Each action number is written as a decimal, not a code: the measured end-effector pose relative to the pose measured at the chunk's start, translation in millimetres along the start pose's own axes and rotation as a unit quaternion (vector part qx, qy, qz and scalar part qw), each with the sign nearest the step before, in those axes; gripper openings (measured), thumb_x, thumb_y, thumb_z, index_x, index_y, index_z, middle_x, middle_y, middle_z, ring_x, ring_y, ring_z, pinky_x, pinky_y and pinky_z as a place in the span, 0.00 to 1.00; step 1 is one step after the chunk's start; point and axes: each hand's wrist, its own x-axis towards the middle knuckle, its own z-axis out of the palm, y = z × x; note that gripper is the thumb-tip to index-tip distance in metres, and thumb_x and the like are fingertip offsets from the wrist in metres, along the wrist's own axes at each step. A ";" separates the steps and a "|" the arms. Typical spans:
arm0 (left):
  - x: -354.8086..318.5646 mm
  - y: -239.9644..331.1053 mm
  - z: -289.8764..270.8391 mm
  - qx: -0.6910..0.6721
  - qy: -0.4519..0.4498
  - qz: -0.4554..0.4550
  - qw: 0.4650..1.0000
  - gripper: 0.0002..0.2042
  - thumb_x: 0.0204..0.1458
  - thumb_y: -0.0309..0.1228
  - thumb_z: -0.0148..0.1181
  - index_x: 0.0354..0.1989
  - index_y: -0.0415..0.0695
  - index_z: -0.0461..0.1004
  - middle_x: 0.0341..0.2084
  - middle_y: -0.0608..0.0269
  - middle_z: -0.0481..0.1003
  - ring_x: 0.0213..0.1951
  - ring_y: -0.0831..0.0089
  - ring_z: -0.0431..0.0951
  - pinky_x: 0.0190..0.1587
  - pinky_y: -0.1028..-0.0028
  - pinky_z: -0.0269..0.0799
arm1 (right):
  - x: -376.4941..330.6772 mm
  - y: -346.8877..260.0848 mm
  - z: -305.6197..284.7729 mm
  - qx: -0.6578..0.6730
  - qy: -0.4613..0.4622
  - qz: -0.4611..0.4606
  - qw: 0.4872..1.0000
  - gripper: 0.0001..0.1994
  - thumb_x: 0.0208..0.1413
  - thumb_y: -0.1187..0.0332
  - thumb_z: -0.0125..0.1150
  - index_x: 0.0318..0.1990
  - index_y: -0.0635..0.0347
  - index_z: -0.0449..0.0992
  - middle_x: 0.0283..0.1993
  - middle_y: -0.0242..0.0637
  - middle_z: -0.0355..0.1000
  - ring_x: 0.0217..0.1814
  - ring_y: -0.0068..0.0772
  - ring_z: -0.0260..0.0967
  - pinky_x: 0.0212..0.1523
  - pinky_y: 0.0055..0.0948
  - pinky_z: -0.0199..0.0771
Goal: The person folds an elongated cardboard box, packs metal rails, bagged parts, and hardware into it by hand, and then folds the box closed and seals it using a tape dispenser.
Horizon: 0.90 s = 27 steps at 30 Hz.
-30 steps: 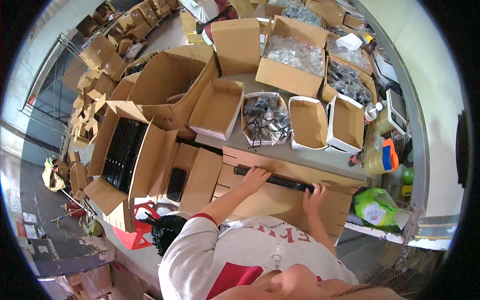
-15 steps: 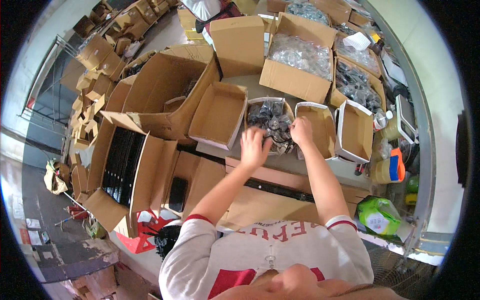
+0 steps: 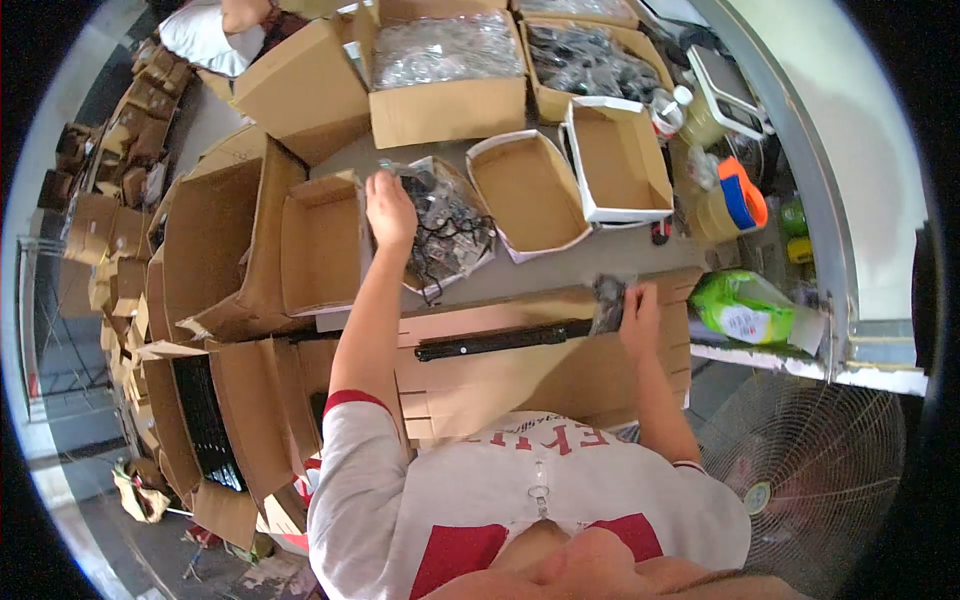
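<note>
Right hand (image 3: 640, 318) has dropped back, pinching a small bagged pack (image 3: 607, 303) at the black rail (image 3: 505, 340) end, while left hand (image 3: 390, 212) digs half-closed into the box of bagged parts (image 3: 450, 225) beyond the rail — bags could snag and spill.

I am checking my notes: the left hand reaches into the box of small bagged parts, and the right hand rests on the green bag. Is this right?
Not quite. In the head view the right hand holds a small clear bag at the end of the long black rail; the green bag lies apart. The left hand does reach into the box of bagged parts.
</note>
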 end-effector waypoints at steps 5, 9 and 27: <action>-23.5 75.5 -34.9 -0.177 0.024 0.050 0.983 0.02 0.56 0.23 0.49 0.33 0.38 0.66 0.36 0.47 0.71 0.32 0.55 0.74 0.37 0.65 0.70 | -75.8 62.2 19.3 -0.080 -0.049 0.138 0.986 0.08 0.60 0.66 0.49 0.37 0.63 0.64 0.29 0.51 0.65 0.31 0.56 0.64 0.33 0.42 0.63; -90.8 122.6 -44.4 -0.426 -0.163 -0.138 0.879 0.05 0.60 0.25 0.46 0.35 0.38 0.68 0.33 0.60 0.73 0.33 0.76 0.73 0.31 0.75 0.71 | -89.5 66.7 34.8 -0.109 -0.069 0.028 0.991 0.10 0.60 0.63 0.49 0.40 0.62 0.65 0.40 0.53 0.65 0.39 0.53 0.62 0.40 0.42 0.63; -38.3 -1.5 -14.5 0.060 -0.124 -0.058 0.989 0.07 0.49 0.28 0.56 0.35 0.41 0.74 0.36 0.51 0.75 0.38 0.53 0.75 0.43 0.60 0.71 | -70.3 86.4 -25.4 0.013 -0.167 0.082 0.982 0.16 0.61 0.67 0.47 0.54 0.64 0.64 0.53 0.50 0.66 0.55 0.50 0.63 0.56 0.36 0.61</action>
